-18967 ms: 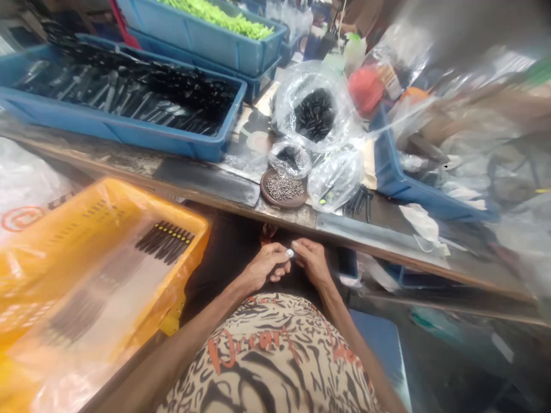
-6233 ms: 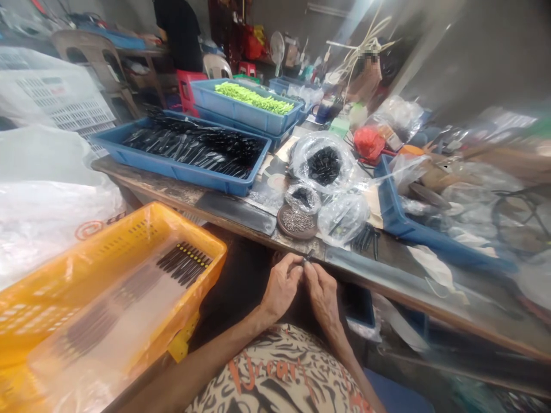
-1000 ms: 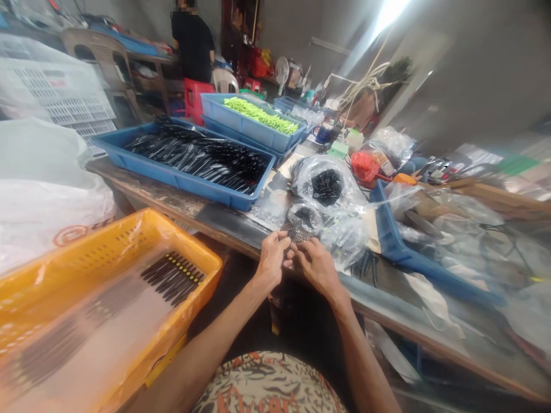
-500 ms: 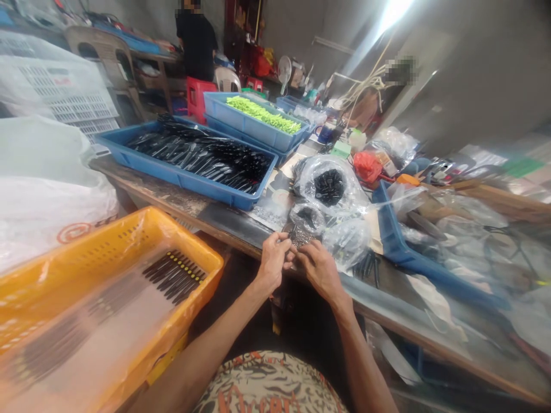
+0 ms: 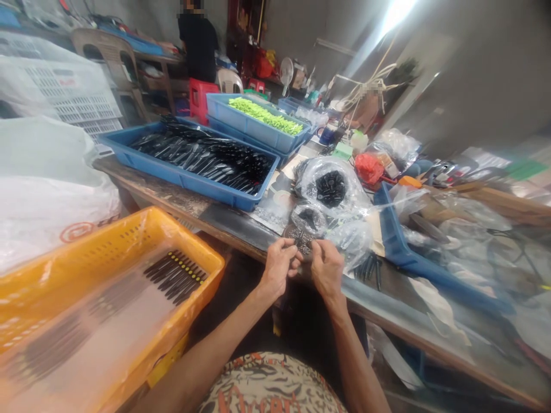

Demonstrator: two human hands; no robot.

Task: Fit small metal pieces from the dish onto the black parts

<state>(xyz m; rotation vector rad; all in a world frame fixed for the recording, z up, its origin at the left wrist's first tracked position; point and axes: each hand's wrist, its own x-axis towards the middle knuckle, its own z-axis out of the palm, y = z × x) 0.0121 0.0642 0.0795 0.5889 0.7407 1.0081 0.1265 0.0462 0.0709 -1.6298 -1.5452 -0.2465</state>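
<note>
My left hand (image 5: 279, 267) is at the table's front edge, its thumb and forefinger closed in a pinch. A small dark piece seems to be at those fingertips, too small to name. My right hand (image 5: 328, 268) sits just to the right, fingers curled and pinched; whatever they hold is hidden. Just beyond both hands lies a heap of small shiny metal parts (image 5: 305, 240). Behind it stand a small clear plastic bag (image 5: 308, 217) with a dark opening and a larger bag (image 5: 330, 186) of black pieces. Several black rods (image 5: 370, 268) lie right of my right hand.
A blue tray (image 5: 189, 182) of black handled pieces lies left on the table, with a blue bin (image 5: 258, 123) of bright green pieces behind. An orange crate (image 5: 189, 244) at lower left holds rows of dark sticks. A blue bin (image 5: 404, 252) of plastic bags stands right. A person (image 5: 198, 43) is at the back.
My right hand has moved slightly right, away from my left, and turned more upright. A gap over the metal parts now shows between them. My left hand has shifted slightly right.
</note>
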